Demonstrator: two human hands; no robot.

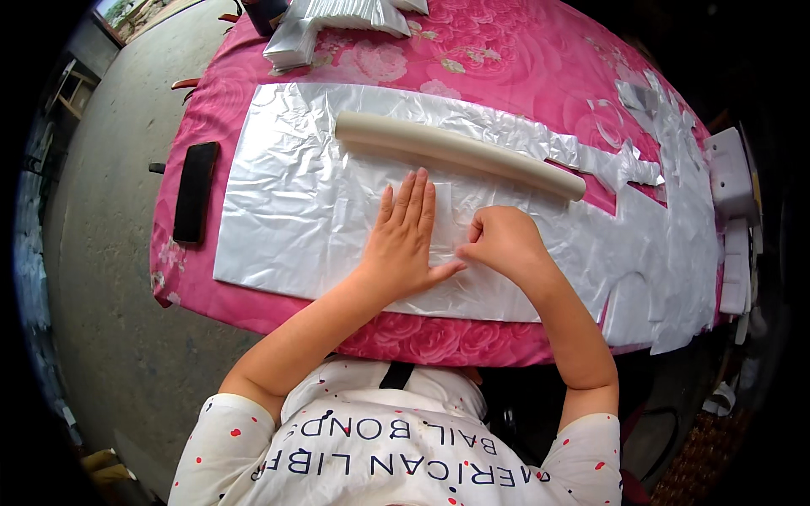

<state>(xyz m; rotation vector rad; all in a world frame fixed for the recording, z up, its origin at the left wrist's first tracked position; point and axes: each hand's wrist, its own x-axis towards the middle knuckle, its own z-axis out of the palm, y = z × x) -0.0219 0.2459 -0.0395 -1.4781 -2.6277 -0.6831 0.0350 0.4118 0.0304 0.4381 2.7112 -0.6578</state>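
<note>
My left hand [405, 240] lies flat, fingers together, on a small clear plastic piece [445, 221] that rests on a large silvery plastic sheet [287, 211]. My right hand [504, 240] is curled into a loose fist just right of it, its fingertips pinching the small piece's edge. A long cream-coloured roll [456, 152] lies across the sheet just beyond both hands.
The sheet covers a table with a pink flowered cloth [506, 67]. A black flat object [195, 191] lies near the left edge. A stack of folded plastic pieces [329, 25] sits at the far end. Cut plastic scraps [675, 219] and white boxes [730, 177] lie to the right.
</note>
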